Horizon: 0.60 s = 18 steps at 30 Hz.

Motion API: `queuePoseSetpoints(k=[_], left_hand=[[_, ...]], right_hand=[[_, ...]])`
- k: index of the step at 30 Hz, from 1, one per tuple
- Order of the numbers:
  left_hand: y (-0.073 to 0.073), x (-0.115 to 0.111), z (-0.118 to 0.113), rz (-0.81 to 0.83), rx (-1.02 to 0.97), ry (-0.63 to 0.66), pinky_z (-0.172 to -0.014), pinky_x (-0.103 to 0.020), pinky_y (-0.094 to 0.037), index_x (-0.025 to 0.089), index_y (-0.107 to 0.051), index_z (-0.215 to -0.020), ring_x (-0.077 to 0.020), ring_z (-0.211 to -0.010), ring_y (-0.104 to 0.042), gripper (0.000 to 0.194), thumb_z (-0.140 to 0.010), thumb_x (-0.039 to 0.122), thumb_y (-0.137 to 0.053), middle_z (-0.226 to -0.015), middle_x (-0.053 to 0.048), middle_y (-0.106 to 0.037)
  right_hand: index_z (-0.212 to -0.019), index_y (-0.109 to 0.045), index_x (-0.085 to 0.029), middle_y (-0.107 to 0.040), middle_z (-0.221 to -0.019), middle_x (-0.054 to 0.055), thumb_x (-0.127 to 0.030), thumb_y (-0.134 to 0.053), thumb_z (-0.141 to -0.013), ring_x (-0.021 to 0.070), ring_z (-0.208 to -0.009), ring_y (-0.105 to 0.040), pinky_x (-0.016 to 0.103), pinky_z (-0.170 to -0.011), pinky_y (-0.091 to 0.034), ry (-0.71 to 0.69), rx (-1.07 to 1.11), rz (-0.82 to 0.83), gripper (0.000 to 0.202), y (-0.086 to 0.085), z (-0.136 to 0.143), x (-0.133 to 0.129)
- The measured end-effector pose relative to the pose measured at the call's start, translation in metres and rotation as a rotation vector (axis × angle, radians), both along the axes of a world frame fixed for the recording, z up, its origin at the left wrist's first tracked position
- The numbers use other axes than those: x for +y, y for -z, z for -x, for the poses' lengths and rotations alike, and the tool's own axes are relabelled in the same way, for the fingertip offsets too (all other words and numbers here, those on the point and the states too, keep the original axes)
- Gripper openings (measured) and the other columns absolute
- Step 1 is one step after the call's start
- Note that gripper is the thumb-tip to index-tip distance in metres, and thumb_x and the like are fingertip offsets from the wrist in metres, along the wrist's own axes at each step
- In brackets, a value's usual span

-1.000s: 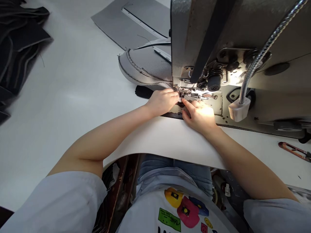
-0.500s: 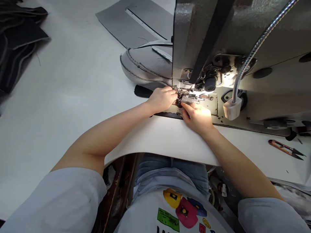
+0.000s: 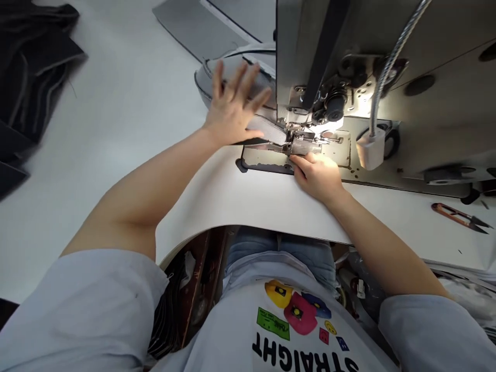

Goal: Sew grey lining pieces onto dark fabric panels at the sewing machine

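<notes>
My left hand [image 3: 232, 111] is spread wide, fingers splayed flat on the grey stitched piece [image 3: 217, 77] left of the sewing machine [image 3: 349, 51]. My right hand [image 3: 318, 175] is curled, fingertips pressed at the presser foot [image 3: 306, 144]; I can't tell if they pinch anything. One seam looks sewn along the piece's rim. Snips [image 3: 459, 217] lie unused, well right.

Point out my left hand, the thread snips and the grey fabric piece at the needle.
left hand [image 3: 232, 111], head view, back of the hand.
thread snips [image 3: 457, 216], head view, orange handle.
grey fabric piece [image 3: 271, 130], head view, strip beside the presser foot.
</notes>
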<state>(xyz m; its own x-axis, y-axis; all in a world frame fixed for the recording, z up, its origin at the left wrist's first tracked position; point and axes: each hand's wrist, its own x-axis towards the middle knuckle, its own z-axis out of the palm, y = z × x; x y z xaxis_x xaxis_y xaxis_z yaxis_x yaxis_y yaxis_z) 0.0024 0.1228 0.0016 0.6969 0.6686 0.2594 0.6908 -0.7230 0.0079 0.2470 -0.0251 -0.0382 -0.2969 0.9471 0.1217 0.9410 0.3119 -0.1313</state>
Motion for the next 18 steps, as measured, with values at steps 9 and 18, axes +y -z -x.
queuePoseSetpoints(k=[9,18], left_hand=[[0.000,-0.005,-0.004,0.184,0.231,-0.562,-0.090,-0.039,-0.043,0.006,-0.058,-0.114,-0.0268,-0.106,-0.058,0.038,-0.097,0.039,-0.052,-0.107,-0.016,-0.068],[-0.022,-0.210,0.062,0.398,0.259,-0.206,-0.100,-0.048,-0.048,0.018,-0.053,-0.137,-0.0376,-0.126,-0.054,0.067,-0.080,0.049,-0.065,-0.142,-0.020,-0.052]], right_hand=[[-0.125,-0.067,-0.020,-0.067,-0.094,0.010,-0.029,-0.036,-0.098,0.0222,-0.084,-0.056,0.031,-0.067,-0.031,0.034,0.040,0.001,0.042,0.000,0.000,-0.006],[-0.125,-0.066,-0.022,-0.068,-0.103,0.010,-0.030,-0.044,-0.096,0.0229,-0.092,-0.059,0.031,-0.075,-0.038,-0.048,0.165,0.087,0.038,-0.009,-0.006,-0.010]])
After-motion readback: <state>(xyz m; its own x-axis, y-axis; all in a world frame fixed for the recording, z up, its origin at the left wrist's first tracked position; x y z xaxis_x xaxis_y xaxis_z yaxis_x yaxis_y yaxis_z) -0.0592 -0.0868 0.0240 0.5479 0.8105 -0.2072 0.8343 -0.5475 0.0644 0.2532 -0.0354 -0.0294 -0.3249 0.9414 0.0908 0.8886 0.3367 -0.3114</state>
